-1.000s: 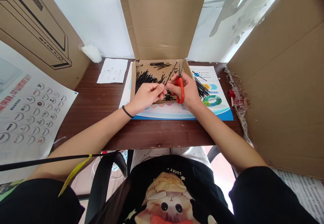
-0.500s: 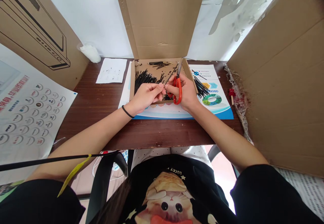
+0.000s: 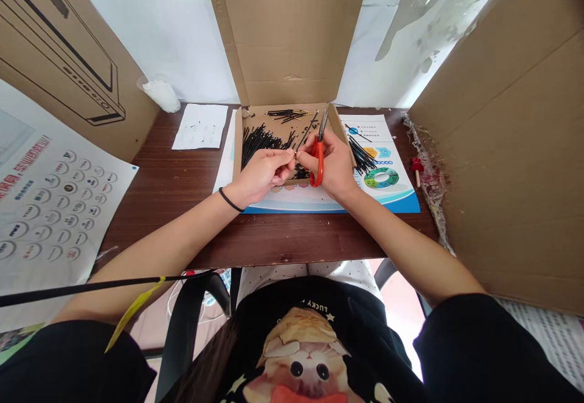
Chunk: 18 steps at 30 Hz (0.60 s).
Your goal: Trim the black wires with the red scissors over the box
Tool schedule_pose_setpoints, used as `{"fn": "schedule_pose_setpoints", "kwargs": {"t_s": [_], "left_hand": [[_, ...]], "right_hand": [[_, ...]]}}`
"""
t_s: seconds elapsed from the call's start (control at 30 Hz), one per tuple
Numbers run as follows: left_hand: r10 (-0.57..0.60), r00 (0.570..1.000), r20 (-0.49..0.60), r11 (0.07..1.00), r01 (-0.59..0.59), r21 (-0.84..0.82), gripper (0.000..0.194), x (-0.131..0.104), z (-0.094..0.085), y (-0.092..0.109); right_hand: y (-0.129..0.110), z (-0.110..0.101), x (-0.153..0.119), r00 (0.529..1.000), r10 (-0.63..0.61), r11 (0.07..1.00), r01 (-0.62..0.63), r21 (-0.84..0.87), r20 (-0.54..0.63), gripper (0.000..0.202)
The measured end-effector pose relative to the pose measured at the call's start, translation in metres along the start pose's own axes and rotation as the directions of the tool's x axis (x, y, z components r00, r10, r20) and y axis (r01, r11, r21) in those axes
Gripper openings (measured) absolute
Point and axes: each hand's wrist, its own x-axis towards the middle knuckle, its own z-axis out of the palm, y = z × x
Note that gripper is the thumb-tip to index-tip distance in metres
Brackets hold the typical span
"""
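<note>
Red-handled scissors (image 3: 318,161) hang in my right hand (image 3: 335,163), blades pointing up and away. The fingertips of that hand meet those of my left hand (image 3: 264,175) over the front of an open cardboard box (image 3: 292,32). My left hand is pinched at a thin black stick (image 3: 308,132) that slants up to the right between the hands; its lower end is hidden by fingers. Inside the box lie many black sticks (image 3: 260,141), small black scraps and a few sticks with golden tips (image 3: 288,114). More black sticks (image 3: 361,157) lie right of the box.
Under the box is a printed poster (image 3: 401,199) on the brown table (image 3: 292,239). White paper (image 3: 201,126) with black bits lies left, beside a white plastic bag (image 3: 162,95). A small red object (image 3: 417,166) sits right. Large cardboard panels (image 3: 515,148) stand at both sides.
The scissors have turned slightly in my right hand, so the red handles look narrower. Both hands remain together at nearly the same spot.
</note>
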Motion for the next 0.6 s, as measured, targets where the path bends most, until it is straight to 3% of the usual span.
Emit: {"fn": "schedule_pose_setpoints", "kwargs": {"t_s": [0.3,0.6], "left_hand": [[0.038,0.999,0.016,0.999,-0.038,0.009,0.023,0.001,0.003,-0.001],[0.161,0.987,0.023,0.977,-0.162,0.140,0.027,-0.004,0.006,-0.006]], "right_hand": [[-0.003,0.003,-0.003,0.991,-0.096,0.986,0.081,-0.148,-0.097,0.021],[0.015,-0.012,0.012,0.966,-0.180,0.937,0.111,-0.330,-0.185,0.012]]}}
